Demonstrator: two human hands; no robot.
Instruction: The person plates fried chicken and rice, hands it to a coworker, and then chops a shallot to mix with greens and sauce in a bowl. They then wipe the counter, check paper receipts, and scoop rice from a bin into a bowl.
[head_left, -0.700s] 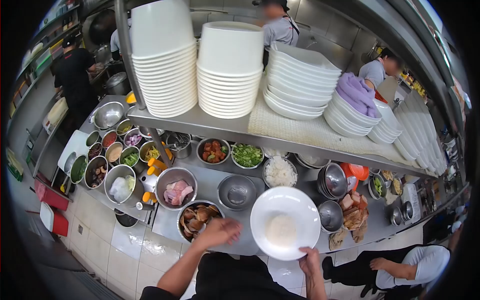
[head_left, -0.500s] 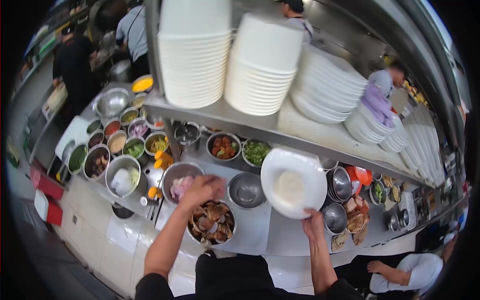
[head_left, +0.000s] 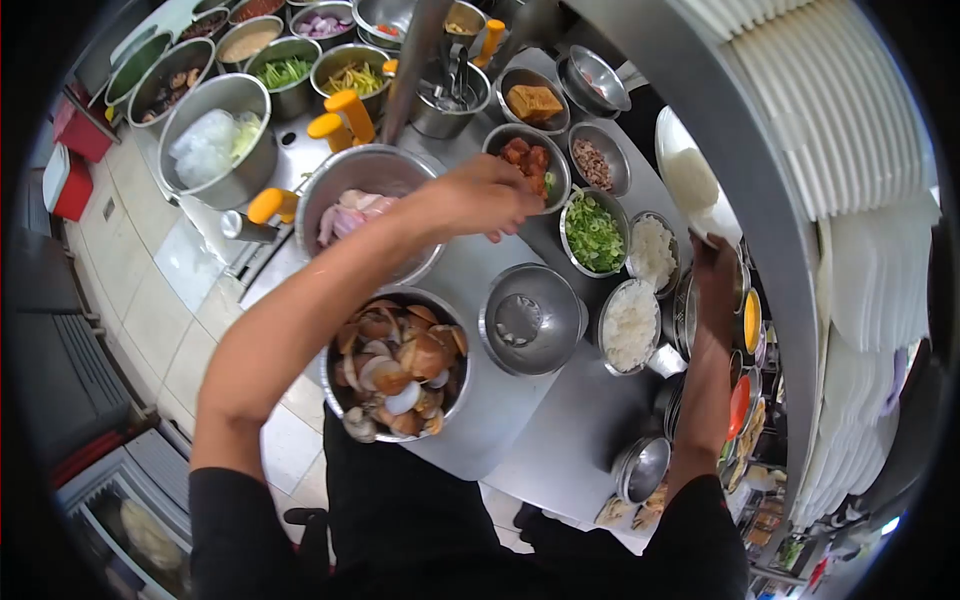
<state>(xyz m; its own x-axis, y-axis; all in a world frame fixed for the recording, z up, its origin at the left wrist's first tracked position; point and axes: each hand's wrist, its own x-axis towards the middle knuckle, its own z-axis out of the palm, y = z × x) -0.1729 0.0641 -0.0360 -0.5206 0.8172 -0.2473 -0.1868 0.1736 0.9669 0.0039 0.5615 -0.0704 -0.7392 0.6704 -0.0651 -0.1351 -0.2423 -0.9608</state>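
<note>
My left hand reaches over the near edge of a metal bowl of reddish chunks. Its fingers are loosely bent and apart, with nothing visible in them. Under the forearm is a pot with pale pink raw meat; nearer my body stands a bowl of sliced mushrooms. My right hand grips the near rim of a white plate, held tilted by the shelf. The plate has a pale patch in the middle, whose nature I cannot make out. A metal bowl with a little clear liquid sits between my arms.
Chopped green onion and two containers of white grains stand right of the middle. A steel shelf carries stacked white dishes. Yellow-handled tools and several ingredient pots line the left side. Small stacked bowls sit at the right.
My view has swung and come closer to the counter. My left hand has gone from above the meat pot to the reddish chunks. The plate, still in my right hand, has moved toward the shelf.
</note>
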